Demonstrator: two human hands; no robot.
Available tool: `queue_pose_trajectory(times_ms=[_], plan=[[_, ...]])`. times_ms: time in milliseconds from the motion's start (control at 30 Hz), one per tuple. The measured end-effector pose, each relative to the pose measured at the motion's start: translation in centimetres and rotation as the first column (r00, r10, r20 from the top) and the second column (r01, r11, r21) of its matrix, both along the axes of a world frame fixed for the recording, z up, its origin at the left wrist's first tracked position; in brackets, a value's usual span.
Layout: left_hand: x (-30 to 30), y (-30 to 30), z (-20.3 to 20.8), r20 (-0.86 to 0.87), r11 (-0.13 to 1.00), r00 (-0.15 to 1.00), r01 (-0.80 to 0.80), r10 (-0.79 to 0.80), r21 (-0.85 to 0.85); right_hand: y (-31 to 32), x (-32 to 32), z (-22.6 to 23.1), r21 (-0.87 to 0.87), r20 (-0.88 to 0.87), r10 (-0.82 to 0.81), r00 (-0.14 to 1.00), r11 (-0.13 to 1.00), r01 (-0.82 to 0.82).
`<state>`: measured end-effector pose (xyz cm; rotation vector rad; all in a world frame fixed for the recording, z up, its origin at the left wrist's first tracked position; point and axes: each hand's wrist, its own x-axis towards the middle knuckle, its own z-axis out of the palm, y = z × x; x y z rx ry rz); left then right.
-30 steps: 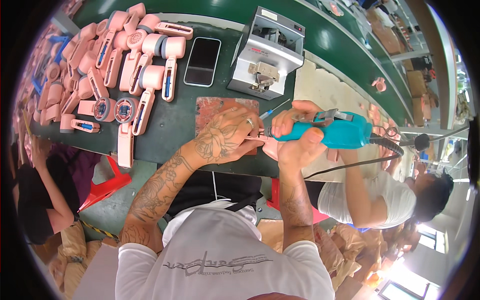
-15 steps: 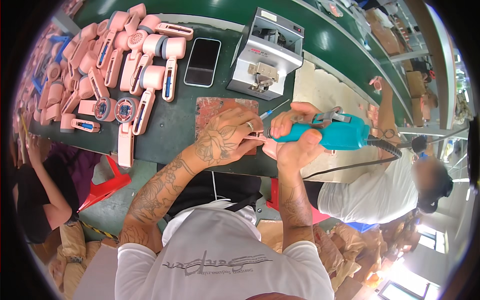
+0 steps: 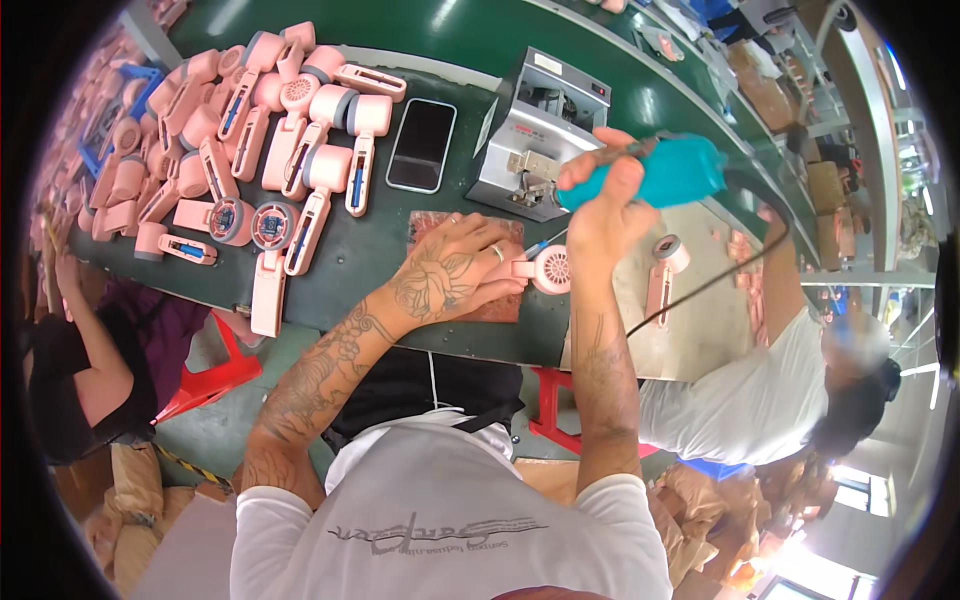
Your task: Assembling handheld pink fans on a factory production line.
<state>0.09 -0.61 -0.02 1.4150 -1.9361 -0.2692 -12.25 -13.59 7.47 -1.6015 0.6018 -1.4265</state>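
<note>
My left hand (image 3: 450,265) is closed round the handle of a pink handheld fan (image 3: 551,268), whose round slotted head sticks out to the right. Under that hand lies a worn red mat (image 3: 490,308). My right hand (image 3: 605,200) grips a teal electric screwdriver (image 3: 670,172), raised over the bench, with its nose at the front of a silver screw feeder (image 3: 545,130). The hand and tool partly hide the feeder's outlet, so contact with a screw cannot be seen. Between mat and feeder rests a thin blue-handled tool (image 3: 538,246), partly covered.
A heap of pink fans (image 3: 300,95), some with handles opened, fills the bench's left. A phone (image 3: 421,146) lies beside it. Another fan (image 3: 660,285) rests on a pale sheet (image 3: 610,335) at right. The screwdriver's cable crosses there. Co-workers sit on both sides.
My right hand has lifted the electric screwdriver off the fan and moved it up to the feeder. The fan's head, turned grille up, now shows. My left hand stays on the mat.
</note>
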Motion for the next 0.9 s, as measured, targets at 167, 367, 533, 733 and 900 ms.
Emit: queue_pose_trajectory(times_ms=[167, 367, 533, 733, 900], plan=[[-0.3, 0.1, -0.3, -0.042, 0.995, 0.997, -0.068, 0.071, 0.070, -2.2, 1.7, -1.8, -0.040, -0.029, 0.031, 0.999, 0.999, -0.032], [-0.3, 0.1, -0.6, -0.062, 0.992, 0.995, -0.067, 0.074, 0.109, -1.0, 1.8, -1.7, 0.085, 0.022, 0.080, 0.997, 0.993, -0.082], [-0.4, -0.4, -0.7, -0.039, 0.984, 0.987, -0.157, 0.155, -0.086, 2.0, -0.8, -1.1, 0.195, 0.071, 0.080, 0.994, 0.976, -0.092], [-0.1, -0.1, -0.5, -0.046, 0.991, 0.991, -0.123, 0.126, 0.061, 2.6, -1.6, -1.6, 0.211, 0.081, 0.157, 0.984, 0.963, -0.171], [-0.5, -0.2, -1.0, -0.048, 0.982, 0.991, -0.112, 0.121, 0.151, 2.5, -1.8, -3.2, 0.194, 0.046, 0.167, 0.985, 0.966, -0.173]])
